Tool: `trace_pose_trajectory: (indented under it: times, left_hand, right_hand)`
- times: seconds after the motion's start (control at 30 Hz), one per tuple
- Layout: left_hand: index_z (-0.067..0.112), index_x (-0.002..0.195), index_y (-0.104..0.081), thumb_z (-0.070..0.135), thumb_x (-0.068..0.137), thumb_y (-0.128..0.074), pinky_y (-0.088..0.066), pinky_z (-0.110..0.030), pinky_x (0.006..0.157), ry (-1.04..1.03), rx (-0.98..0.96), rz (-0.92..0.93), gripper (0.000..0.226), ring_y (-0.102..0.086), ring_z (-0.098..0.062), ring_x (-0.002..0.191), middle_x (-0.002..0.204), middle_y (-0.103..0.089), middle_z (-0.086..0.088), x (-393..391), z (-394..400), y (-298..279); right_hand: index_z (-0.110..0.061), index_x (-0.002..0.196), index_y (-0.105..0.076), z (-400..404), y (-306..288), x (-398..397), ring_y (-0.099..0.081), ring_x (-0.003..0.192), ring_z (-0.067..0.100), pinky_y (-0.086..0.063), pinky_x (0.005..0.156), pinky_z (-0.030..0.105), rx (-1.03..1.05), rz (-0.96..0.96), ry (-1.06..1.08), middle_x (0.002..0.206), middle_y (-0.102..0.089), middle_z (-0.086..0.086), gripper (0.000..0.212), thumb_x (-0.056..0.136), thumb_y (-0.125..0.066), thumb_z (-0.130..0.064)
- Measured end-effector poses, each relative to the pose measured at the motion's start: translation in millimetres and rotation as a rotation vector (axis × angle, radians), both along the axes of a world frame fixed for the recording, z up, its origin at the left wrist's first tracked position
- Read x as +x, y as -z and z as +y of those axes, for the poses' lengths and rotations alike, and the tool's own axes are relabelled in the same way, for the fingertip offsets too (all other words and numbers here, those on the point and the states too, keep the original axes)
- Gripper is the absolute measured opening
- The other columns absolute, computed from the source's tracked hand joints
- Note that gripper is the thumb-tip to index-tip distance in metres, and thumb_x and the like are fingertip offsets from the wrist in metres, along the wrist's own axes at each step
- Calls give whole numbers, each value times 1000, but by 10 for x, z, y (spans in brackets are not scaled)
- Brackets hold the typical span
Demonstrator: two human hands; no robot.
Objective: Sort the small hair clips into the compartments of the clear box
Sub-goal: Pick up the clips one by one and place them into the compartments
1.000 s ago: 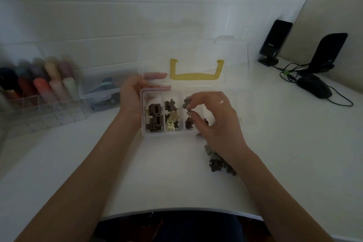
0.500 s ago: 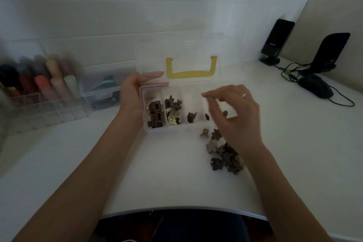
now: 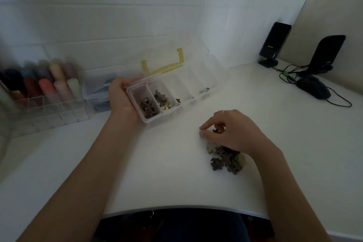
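White worktop (image 3: 167, 173): our left hand (image 3: 120, 97) grips the clear box (image 3: 212, 65); our right hand (image 3: 231, 133) pinches a clip (image 3: 216, 130) from the pile (image 3: 227, 158), compartment next.

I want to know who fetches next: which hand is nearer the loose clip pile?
Right. The right hand is at the pile of hair clips; the left hand holds the clear box.

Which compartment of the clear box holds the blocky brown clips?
The end compartment beside the left hand; its neighbour holds flower-shaped clips.
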State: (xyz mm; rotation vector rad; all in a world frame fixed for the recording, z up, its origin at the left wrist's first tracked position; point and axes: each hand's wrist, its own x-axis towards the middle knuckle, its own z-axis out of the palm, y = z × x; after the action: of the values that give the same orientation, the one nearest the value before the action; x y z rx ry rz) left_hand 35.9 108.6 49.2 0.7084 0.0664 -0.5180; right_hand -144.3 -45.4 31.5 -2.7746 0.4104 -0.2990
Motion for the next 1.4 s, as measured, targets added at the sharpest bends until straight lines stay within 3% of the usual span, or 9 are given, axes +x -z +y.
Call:
trace_pose_trajectory:
  times: [0.1,0.17,0.27,0.4,0.57,0.87,1.03,1.27,1.4]
  left_hand:
    - [12,67,-53,18,51,-48,-54,-22,55,-6,20,-16,17,-59,-18,44,55,-59,-1,-23,1,-14]
    - [13,67,-52,18,51,-48,-55,-23,53,-13,33,-16,18,-58,-18,47,57,-57,-1,8,2,4]
    - [15,69,-46,18,49,-49,-54,-22,56,-10,60,-42,21,-53,-19,56,66,-51,-2,50,8,13]
    - [9,65,-67,21,50,-46,-51,-21,57,53,191,-209,28,-59,-18,52,57,-62,-2,8,9,-22]
    - [13,57,-74,22,53,-44,-50,-23,60,104,264,-358,31,-62,-18,54,58,-68,-5,20,37,-15]
    - [9,65,-75,21,55,-44,-51,-27,67,139,266,-437,35,-61,-22,64,67,-70,-10,93,115,-15]
    - [12,66,-76,22,55,-45,-49,-35,78,167,276,-455,35,-59,-26,74,79,-65,-16,115,129,-12]
    - [14,60,-76,22,56,-43,-47,-32,74,178,261,-462,34,-57,-23,69,63,-66,-7,61,148,-53]
    - [18,40,-66,19,55,-40,-47,-25,65,206,265,-486,30,-59,-14,56,57,-68,4,-26,167,-111]
  right_hand:
    - [-34,82,-74,-29,-13,11,-50,60,9,-43,60,29,131,-90,-26,64,-56,-9,10,79,-69,-42]
    - [-30,85,-76,9,-63,11,-55,59,9,-47,60,30,333,-224,-84,68,-67,-10,7,80,-71,-32]
    - [-18,91,-76,65,-147,-9,-65,68,12,-50,55,21,574,-423,-126,79,-74,-6,11,83,-69,-16]
    - [-15,94,-74,69,-138,14,-64,75,12,-48,50,21,679,-493,-126,87,-74,-5,17,85,-65,-5]
    - [-17,90,-74,52,-104,33,-62,71,10,-46,53,19,636,-561,-38,85,-73,-8,15,84,-66,-5]
    - [-15,87,-68,27,-96,12,-62,79,23,-52,65,36,536,-745,91,83,-72,-6,6,85,-66,-10]
    - [-16,84,-68,74,-104,5,-58,76,20,-43,54,28,511,-732,97,82,-71,-9,5,84,-67,-12]
    - [-22,80,-63,178,-87,25,-54,68,9,-36,49,13,409,-707,47,81,-68,-15,11,81,-69,-12]
    - [-26,81,-63,200,-80,38,-55,70,10,-35,52,13,357,-708,17,84,-69,-15,14,81,-70,-14]
